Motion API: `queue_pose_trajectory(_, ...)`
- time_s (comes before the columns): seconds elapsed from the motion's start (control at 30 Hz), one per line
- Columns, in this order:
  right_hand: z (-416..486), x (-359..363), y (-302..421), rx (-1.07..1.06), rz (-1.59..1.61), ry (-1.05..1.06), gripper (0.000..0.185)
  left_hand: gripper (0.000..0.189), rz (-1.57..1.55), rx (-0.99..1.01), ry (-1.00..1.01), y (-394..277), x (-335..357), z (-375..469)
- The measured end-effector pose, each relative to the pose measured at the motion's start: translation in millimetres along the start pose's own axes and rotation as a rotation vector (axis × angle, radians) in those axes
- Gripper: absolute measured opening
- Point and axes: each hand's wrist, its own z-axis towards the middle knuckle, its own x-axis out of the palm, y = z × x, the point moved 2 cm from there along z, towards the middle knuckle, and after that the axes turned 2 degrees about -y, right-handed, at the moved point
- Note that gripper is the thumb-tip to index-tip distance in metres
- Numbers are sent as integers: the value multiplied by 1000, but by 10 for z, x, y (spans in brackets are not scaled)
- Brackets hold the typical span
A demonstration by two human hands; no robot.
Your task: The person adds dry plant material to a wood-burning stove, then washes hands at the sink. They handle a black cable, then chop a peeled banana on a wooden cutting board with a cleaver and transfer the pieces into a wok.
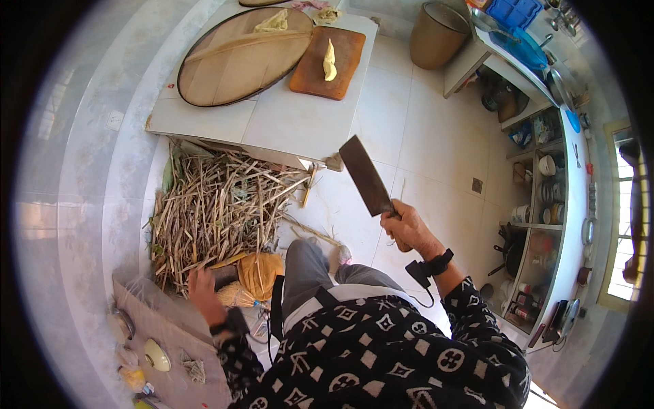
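My right hand (pixel 406 226) grips the handle of a cleaver (pixel 365 176), its broad dark blade pointing up and left above the tiled floor. My left hand (pixel 204 294), slightly blurred, is over the lower edge of a heap of dry stalks (pixel 219 214), with nothing seen in it. Farther off, a pale yellow peeled piece of food (pixel 329 61) lies on a brown wooden cutting board (pixel 304 76) on the tiled counter (pixel 301 122). A large round wooden lid (pixel 230 71) lies beside the board, with a crumpled cloth (pixel 272 21) on it.
A straw broom (pixel 237 295) and an orange-brown bag (pixel 260 273) are by my legs. A brown bin (pixel 439 36) stands past the counter's right side. Shelves (pixel 531 225) with bowls and pans line the right. A lower left counter (pixel 173 332) holds a bowl (pixel 157 355) and a rag (pixel 194 369).
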Motion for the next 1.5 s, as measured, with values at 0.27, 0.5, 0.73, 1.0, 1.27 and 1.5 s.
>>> queue_pose_trajectory(0.27, 781, -546, 186, -40, -23, -156, 16, 66, -428, -137, 243, -1985, 2982, 1512)
queue_pose_trajectory(0.5, 1734, -1266, 565, 116, -78, -250, 20, 69, -266, -18, 303, -1988, 5176, 2842)
queue_pose_trajectory(0.73, 2910, -1805, 1133, -29, -255, -204, 18, 82, 98, 88, 200, -2014, 6383, 3473)
queue_pose_trajectory(1.0, 4328, -2191, 1652, -340, -466, -81, 23, 72, 222, 113, 123, -2129, 6713, 3794)
queue_pose_trajectory(1.27, 5554, -2564, 1753, -387, -546, 199, 28, 54, 445, -29, 67, -2656, 6570, 3764)
queue_pose_trajectory(1.5, 5914, -2662, 1610, -271, -714, 420, 32, 55, 509, -101, 7, -2881, 6815, 3710)
